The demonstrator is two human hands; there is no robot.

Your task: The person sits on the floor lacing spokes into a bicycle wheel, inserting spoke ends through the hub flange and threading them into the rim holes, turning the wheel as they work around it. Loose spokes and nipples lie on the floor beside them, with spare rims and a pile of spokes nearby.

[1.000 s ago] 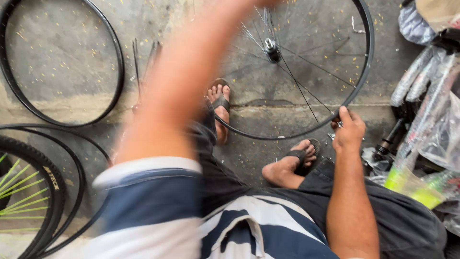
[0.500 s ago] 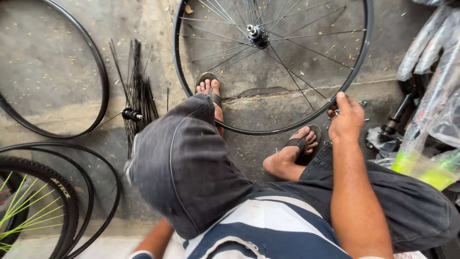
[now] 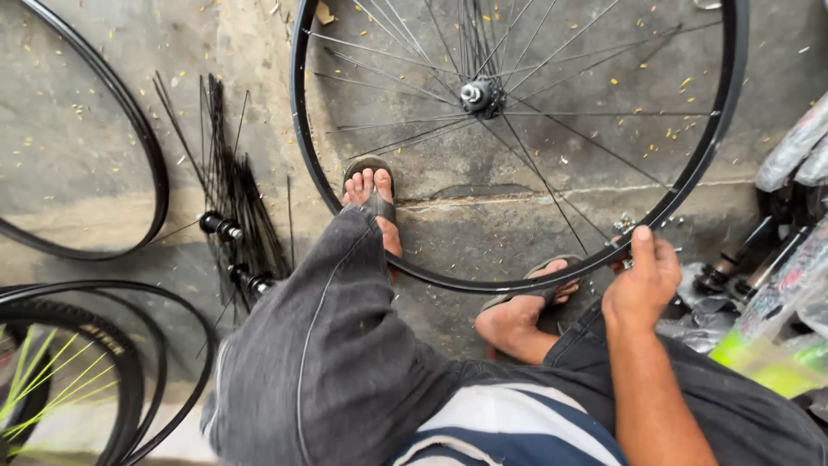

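A black spoked bicycle wheel (image 3: 707,155) lies flat on the concrete in front of me, its hub (image 3: 479,97) near the top centre. My right hand (image 3: 642,280) rests on the near right part of the rim, thumb up and fingers curled over it, next to some small metal parts (image 3: 624,227). My left hand is out of view. My feet in sandals (image 3: 373,197) lie under the wheel's near edge, and my grey-trousered knee (image 3: 336,345) fills the lower middle.
A bundle of loose black spokes with two hubs (image 3: 226,229) lies to the left. A bare black rim (image 3: 129,129) is at the far left, with tyres and a green-spoked wheel (image 3: 52,380) below it. Plastic-wrapped parts (image 3: 776,336) crowd the right edge.
My left arm, raised across the view a second ago, has dropped out of sight. The view has shifted so the wheel sits lower and closer. My right hand stays on the rim.
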